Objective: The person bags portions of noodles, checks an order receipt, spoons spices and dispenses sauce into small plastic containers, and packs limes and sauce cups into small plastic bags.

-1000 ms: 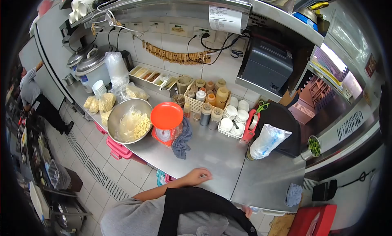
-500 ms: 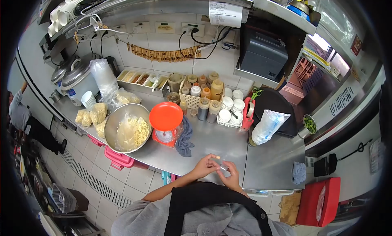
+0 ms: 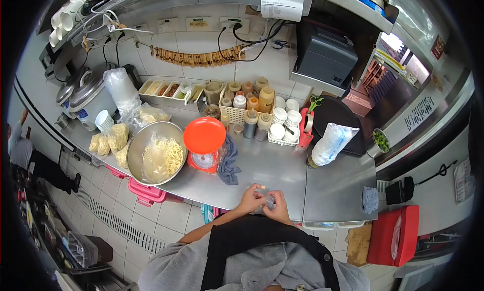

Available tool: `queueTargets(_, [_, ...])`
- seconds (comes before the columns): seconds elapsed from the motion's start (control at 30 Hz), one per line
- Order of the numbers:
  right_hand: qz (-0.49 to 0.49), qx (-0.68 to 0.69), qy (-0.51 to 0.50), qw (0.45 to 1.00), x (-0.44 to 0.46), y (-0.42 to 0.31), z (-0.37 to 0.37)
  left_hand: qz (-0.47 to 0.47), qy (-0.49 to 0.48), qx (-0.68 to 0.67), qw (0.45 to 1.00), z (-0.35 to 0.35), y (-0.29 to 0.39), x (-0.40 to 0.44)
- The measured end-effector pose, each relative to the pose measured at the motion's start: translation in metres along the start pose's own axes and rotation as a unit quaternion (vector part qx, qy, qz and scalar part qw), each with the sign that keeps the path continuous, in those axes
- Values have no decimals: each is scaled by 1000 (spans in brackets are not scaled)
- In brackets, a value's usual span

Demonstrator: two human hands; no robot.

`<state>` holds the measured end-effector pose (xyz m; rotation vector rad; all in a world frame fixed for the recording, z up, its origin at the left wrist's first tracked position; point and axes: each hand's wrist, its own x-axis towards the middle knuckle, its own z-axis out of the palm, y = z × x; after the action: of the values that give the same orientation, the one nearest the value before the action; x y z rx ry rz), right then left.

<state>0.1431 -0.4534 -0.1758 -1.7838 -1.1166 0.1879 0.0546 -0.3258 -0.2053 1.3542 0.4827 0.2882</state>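
Grey cloth [image 3: 230, 163] between scale [image 3: 204, 144] and left hand [image 3: 250, 199]

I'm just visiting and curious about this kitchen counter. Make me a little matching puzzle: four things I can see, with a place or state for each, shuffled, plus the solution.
Things:
1. Clear plastic item
2. Metal bowl
3. Scale
4. Dark cloth

Places and states:
A. Rumpled on the counter
B. Topped with a red-orange plate
C. Between the left hand and the right hand
D. Holding noodles

Right pairs: 1-C, 2-D, 3-B, 4-A
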Motion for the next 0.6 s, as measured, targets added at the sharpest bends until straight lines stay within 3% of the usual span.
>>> queueTargets(0.07, [-4, 1, -13, 1000, 3, -2, -2, -19, -12, -79, 997, -2, -7, 4])
queueTargets(0.17, [-4, -19, -65, 998, 5, 3, -7, -21, -8, -90, 996, -3, -11, 6])
queueTargets(0.27, [0, -35, -56, 998, 6, 2, -11, 29, -10, -82, 996, -2, -20, 11])
queueTargets(0.4, [18, -7, -21, 1000, 4, 7, -12, 25, -57, -60, 996, -3, -14, 14])
queueTargets(0.5, [17, -22, -50, 998, 2, 9, -19, 45, 1, -9, 999, 1, -15, 12])
queueTargets(0.57, [-36, -93, 0, 995, -4, 32, -19, 88, 98, 127, 983, 0, -1, 12])
queueTargets(0.6, [-41, -93, 6, 995, -7, 39, -19, 94, 97, 131, 982, -4, -1, 16])
